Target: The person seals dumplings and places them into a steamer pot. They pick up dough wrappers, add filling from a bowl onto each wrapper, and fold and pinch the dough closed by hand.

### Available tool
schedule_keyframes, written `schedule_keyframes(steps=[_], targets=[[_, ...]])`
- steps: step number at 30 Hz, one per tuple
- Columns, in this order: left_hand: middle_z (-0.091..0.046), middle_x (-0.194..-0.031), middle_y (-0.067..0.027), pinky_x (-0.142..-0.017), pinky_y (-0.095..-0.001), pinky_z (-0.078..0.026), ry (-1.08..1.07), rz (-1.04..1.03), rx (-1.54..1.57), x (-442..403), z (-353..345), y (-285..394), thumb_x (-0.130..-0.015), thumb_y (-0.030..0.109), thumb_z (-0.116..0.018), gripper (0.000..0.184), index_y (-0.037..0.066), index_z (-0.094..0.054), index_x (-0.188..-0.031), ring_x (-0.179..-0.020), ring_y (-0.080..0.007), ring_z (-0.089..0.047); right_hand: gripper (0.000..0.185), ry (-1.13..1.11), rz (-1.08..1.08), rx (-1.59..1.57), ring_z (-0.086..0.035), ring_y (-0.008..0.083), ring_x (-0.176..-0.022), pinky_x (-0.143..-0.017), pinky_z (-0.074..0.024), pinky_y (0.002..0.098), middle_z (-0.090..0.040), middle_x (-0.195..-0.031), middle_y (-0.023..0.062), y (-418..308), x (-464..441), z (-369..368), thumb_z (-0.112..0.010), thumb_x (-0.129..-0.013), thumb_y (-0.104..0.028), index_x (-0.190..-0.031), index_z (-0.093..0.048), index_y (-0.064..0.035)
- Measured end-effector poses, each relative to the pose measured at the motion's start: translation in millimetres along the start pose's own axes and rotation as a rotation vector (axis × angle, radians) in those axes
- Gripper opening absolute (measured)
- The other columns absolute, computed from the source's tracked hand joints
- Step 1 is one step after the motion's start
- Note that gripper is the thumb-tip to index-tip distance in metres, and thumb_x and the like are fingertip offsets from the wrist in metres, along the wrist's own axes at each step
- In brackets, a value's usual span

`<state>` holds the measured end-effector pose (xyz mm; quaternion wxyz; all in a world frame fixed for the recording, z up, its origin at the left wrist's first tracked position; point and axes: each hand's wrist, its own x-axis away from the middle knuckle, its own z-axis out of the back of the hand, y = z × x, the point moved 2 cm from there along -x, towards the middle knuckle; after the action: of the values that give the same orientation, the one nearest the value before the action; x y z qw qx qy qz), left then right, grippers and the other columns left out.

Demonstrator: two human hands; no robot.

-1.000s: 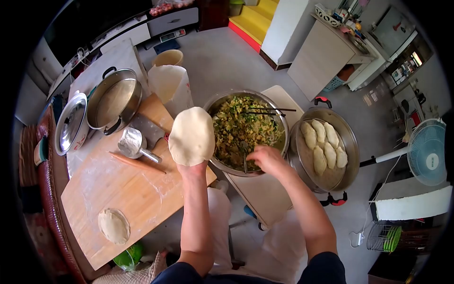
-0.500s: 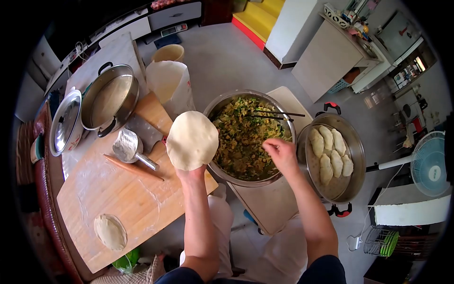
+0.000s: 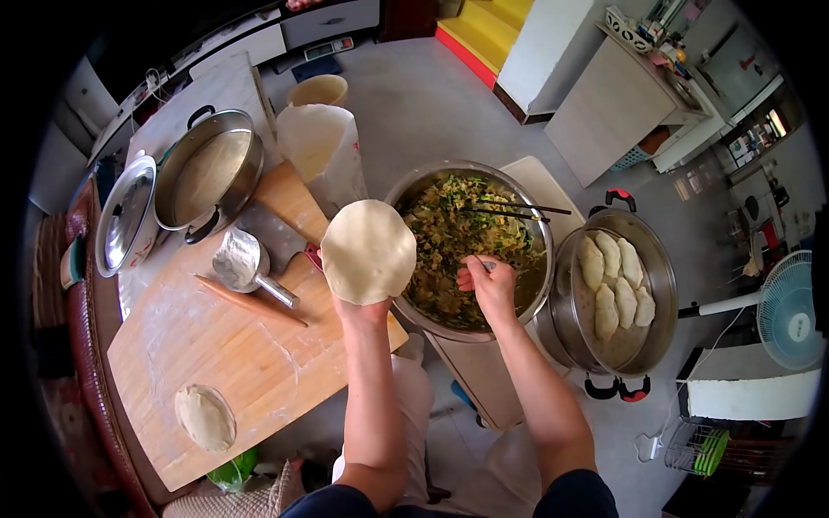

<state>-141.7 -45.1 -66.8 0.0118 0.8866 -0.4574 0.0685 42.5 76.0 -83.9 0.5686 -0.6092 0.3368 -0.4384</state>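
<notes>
A round, flat dough wrapper (image 3: 368,252) lies across my left hand (image 3: 363,314), which supports it from below beside the bowl; most of the fingers are hidden under it. My right hand (image 3: 492,292) is closed over the near part of a large metal bowl (image 3: 399,192). It grips what looks like a spoon (image 3: 489,266), of which only a bit of the metal handle shows. Chopped green and yellow filling (image 3: 449,229) fills the bowl. Two dark chopsticks (image 3: 522,210) rest across its right side.
Several filled dumplings (image 3: 606,312) sit in a steamer pot (image 3: 661,337) on the right. The wooden board (image 3: 259,363) at left carries a folded dough piece (image 3: 205,418), a rolling pin (image 3: 249,302), a flour scoop (image 3: 237,259) and a cleaver (image 3: 275,231). Behind stands another pot (image 3: 252,173).
My right hand has moved left and lower over the filling, its fingers now curled round a handle. The view has shifted slightly; the wrapper stays on my left hand.
</notes>
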Motion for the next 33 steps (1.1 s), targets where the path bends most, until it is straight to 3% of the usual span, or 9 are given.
schedule_keyframes(steps=[5, 8, 14, 20, 26, 29, 33], targets=[[-0.058, -0.137, -0.01, -0.108, -0.0583, -0.042, 0.003, -0.008, -0.012, -2, 5, 3, -0.092, 0.051, -0.061, 0.056, 0.014, -0.055, -0.134, -0.126, -0.0348, -0.054, 0.024, 0.025, -0.093, -0.226, -0.069, 0.0189, -0.062, -0.056, -0.0571, 0.0286, -0.07, -0.078, 0.0143, 8, -6, 9, -0.059, -0.098, -0.015, -0.096, -0.068, 0.0065], [-0.057, -0.137, -0.0092, -0.106, -0.0566, -0.044, 0.012, -0.014, -0.017, -2, 3, 2, -0.095, 0.056, -0.054, 0.059, 0.014, -0.053, -0.137, -0.126, -0.0339, -0.054, 0.023, 0.018, -0.14, -0.263, -0.07, 0.0208, -0.065, -0.059, -0.0581, 0.03, -0.071, -0.08, 0.0151, 12, -3, -1, -0.06, -0.098, -0.016, -0.098, -0.068, 0.0058], [-0.058, -0.136, -0.0083, -0.104, -0.0563, -0.045, 0.065, -0.066, -0.07, 2, -4, -1, -0.095, 0.059, -0.052, 0.061, 0.014, -0.053, -0.136, -0.124, -0.0337, -0.055, 0.027, -0.056, -0.272, -0.384, -0.071, 0.0226, -0.076, -0.068, -0.0594, 0.0326, -0.071, -0.088, 0.0173, 20, -8, 1, -0.059, -0.099, -0.02, -0.103, -0.067, 0.0061], [-0.059, -0.134, -0.0076, -0.102, -0.0554, -0.047, 0.052, -0.083, -0.051, 1, -3, 4, -0.097, 0.06, -0.049, 0.06, 0.014, -0.053, -0.135, -0.123, -0.0331, -0.056, 0.026, -0.054, -0.368, -0.507, -0.071, 0.0218, -0.076, -0.069, -0.0595, 0.0322, -0.071, -0.087, 0.0168, 24, -12, 9, -0.059, -0.099, -0.018, -0.104, -0.067, 0.0062], [-0.059, -0.134, -0.0072, -0.103, -0.0539, -0.047, 0.058, -0.104, -0.089, 0, -6, 0, -0.099, 0.058, -0.045, 0.058, 0.014, -0.053, -0.136, -0.123, -0.0321, -0.056, 0.026, -0.063, -0.251, -0.555, -0.068, 0.0195, -0.078, -0.069, -0.057, 0.0295, -0.071, -0.09, 0.0149, 12, -14, 23, -0.062, -0.098, -0.02, -0.106, -0.067, 0.0049], [-0.059, -0.132, -0.007, -0.103, -0.0525, -0.047, -0.039, -0.069, -0.117, -2, -3, -4, -0.101, 0.058, -0.039, 0.058, 0.014, -0.053, -0.136, -0.122, -0.0312, -0.056, 0.026, -0.063, -0.166, -0.53, -0.068, 0.0193, -0.078, -0.069, -0.0563, 0.0292, -0.071, -0.09, 0.0146, -7, -17, 29, -0.062, -0.098, -0.02, -0.106, -0.067, 0.0043], [-0.059, -0.132, -0.007, -0.103, -0.051, -0.047, 0.03, -0.031, -0.199, -6, -7, -25, -0.102, 0.059, -0.033, 0.06, 0.014, -0.051, -0.137, -0.122, -0.0302, -0.056, 0.026, -0.088, -0.086, -0.52, -0.069, 0.0198, -0.074, -0.067, -0.0577, 0.0295, -0.072, -0.088, 0.016, -39, -18, 37, -0.063, -0.098, -0.019, -0.104, -0.068, 0.0051]])
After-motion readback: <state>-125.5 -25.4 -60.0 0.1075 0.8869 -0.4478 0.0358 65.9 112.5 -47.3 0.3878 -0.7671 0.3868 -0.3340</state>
